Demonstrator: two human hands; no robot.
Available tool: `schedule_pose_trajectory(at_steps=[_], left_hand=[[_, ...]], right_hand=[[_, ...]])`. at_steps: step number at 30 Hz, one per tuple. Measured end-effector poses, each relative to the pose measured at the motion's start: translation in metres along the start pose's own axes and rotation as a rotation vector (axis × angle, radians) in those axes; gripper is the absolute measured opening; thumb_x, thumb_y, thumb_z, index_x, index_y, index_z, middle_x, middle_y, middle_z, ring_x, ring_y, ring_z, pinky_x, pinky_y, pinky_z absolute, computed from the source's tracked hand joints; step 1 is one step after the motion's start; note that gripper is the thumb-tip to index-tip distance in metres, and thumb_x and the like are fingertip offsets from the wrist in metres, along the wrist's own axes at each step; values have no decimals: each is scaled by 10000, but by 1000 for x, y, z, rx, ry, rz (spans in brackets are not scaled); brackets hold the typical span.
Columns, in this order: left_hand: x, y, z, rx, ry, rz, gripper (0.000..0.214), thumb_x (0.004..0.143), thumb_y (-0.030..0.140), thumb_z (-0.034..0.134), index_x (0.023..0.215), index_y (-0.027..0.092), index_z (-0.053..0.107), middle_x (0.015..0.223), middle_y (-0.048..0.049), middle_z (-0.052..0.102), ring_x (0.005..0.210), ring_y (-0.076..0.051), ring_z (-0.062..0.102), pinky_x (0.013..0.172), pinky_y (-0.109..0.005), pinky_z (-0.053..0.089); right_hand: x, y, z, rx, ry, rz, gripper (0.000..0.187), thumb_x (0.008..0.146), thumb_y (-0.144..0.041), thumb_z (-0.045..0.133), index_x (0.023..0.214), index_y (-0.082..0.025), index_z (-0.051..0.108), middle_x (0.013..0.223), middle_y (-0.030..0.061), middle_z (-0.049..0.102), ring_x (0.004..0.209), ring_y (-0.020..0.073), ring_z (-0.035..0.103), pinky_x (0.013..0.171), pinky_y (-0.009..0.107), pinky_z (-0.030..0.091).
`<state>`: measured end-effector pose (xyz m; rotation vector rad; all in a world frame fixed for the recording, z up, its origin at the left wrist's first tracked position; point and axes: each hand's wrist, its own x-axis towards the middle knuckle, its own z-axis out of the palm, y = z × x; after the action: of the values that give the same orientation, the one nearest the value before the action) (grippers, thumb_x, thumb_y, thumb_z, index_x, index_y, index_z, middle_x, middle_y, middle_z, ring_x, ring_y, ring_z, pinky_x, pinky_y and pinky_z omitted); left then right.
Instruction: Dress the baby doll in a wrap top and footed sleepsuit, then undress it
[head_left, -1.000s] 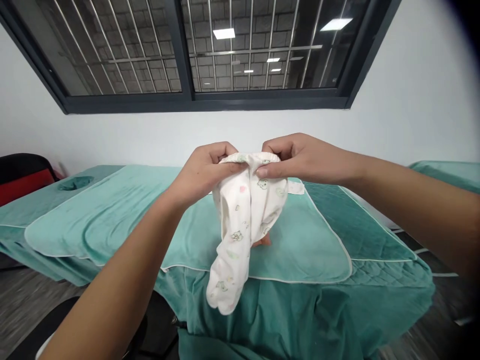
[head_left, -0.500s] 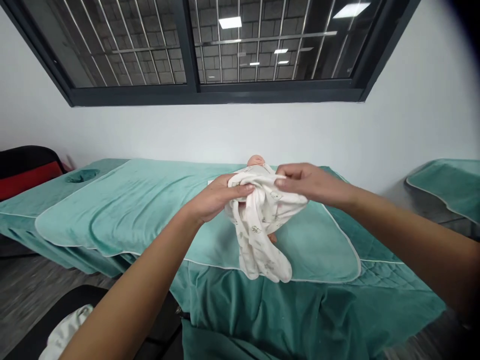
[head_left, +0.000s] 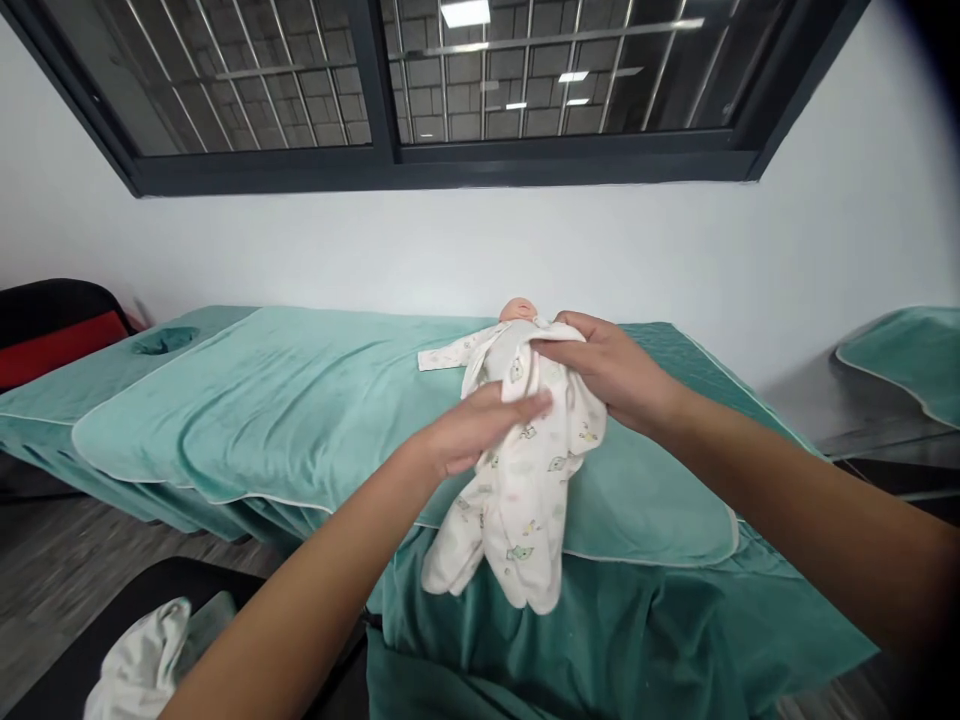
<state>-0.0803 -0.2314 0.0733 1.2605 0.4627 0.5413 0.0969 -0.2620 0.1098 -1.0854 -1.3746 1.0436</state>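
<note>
A pair of white footed baby pants (head_left: 525,480) with a small green and yellow print hangs between my hands, its legs drooping over the bed's front edge. My right hand (head_left: 592,365) is closed on the top edge of the cloth. Lower down and to the left, my left hand (head_left: 487,425) pinches the pants, thumb across the front. Just behind them a baby doll lies on the bed. Its head (head_left: 519,310) shows at the back, and one white printed sleeve (head_left: 454,354) stretches out leftward. The pants and my hands hide most of the doll's body.
The doll lies on a light green mat (head_left: 285,400) spread over a green-covered bed (head_left: 637,630) against the wall. At lower left, a crumpled white cloth (head_left: 142,660) rests on a black seat (head_left: 52,660). A barred window (head_left: 450,172) is above.
The bunched pants have opened out, with both legs now hanging down. My left hand has moved down and right along the cloth; the doll's sleeve has come into sight.
</note>
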Motion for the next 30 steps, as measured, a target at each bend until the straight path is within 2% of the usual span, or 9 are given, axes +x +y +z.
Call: schedule_pose_trajectory(at_steps=[2, 4, 7, 10, 14, 18, 22, 27, 30], left_hand=[[-1, -5, -2, 91, -36, -78, 469, 675, 372, 845, 1051, 127, 709, 936, -107, 737, 885, -239, 694, 799, -347, 535], [-1, -6, -5, 72, 5, -37, 453, 693, 345, 836, 1070, 126, 712, 951, -105, 740, 911, -237, 694, 825, -347, 534], [2, -3, -11, -55, 105, 99, 462, 770, 365, 775, 1162, 138, 686, 1033, -114, 741, 962, -237, 695, 870, -346, 528], [8, -3, -14, -90, 109, 105, 494, 772, 368, 775, 1196, 138, 669, 1050, -125, 744, 926, -248, 708, 843, -360, 540], [9, -11, -19, -157, 82, 58, 504, 780, 422, 759, 1185, 135, 670, 1053, -136, 746, 897, -244, 719, 831, -353, 551], [1, -21, -27, -183, -72, -77, 560, 666, 347, 856, 1139, 100, 687, 1041, -168, 747, 886, -270, 726, 813, -354, 559], [1, -19, -28, -214, -34, 1, 508, 693, 256, 832, 1156, 110, 681, 1053, -164, 746, 892, -285, 731, 842, -386, 559], [16, -7, -22, -220, 21, 141, 460, 799, 305, 746, 1210, 123, 649, 1035, -152, 743, 900, -285, 729, 798, -385, 575], [18, -5, -24, -197, 17, 133, 480, 816, 350, 730, 1227, 122, 636, 1034, -155, 741, 894, -271, 727, 785, -369, 575]], right_hand=[[2, 7, -3, 88, 12, 39, 211, 810, -396, 711, 790, -219, 599, 740, -28, 592, 657, 120, 564, 595, 237, 438], [2, 12, -8, 149, -38, 96, 231, 826, -439, 695, 882, -223, 638, 822, -2, 652, 723, 146, 614, 631, 257, 477], [-1, 17, -14, 110, -271, 201, 348, 827, -507, 682, 1013, -213, 685, 961, 48, 716, 859, 203, 670, 735, 317, 528], [-4, 21, -15, -50, -475, 262, 393, 770, -467, 756, 1053, -196, 719, 1028, 69, 739, 961, 247, 684, 824, 357, 534], [-2, 27, -8, 60, -249, 209, 435, 795, -488, 730, 1125, -204, 709, 1026, 81, 748, 947, 258, 697, 842, 387, 546], [4, 33, -6, 275, -89, 152, 538, 849, -571, 639, 1262, -227, 623, 1034, 90, 741, 961, 267, 692, 846, 403, 550], [2, 39, -8, 312, -157, 146, 565, 870, -602, 588, 1287, -220, 589, 1026, 84, 739, 958, 248, 692, 847, 383, 548], [-9, 40, -8, 106, -510, 225, 459, 805, -518, 705, 1126, -192, 673, 835, 54, 739, 789, 233, 701, 704, 355, 560], [-8, 37, -5, 94, -433, 189, 434, 788, -496, 725, 1083, -180, 682, 833, 54, 734, 799, 228, 698, 708, 351, 559]])
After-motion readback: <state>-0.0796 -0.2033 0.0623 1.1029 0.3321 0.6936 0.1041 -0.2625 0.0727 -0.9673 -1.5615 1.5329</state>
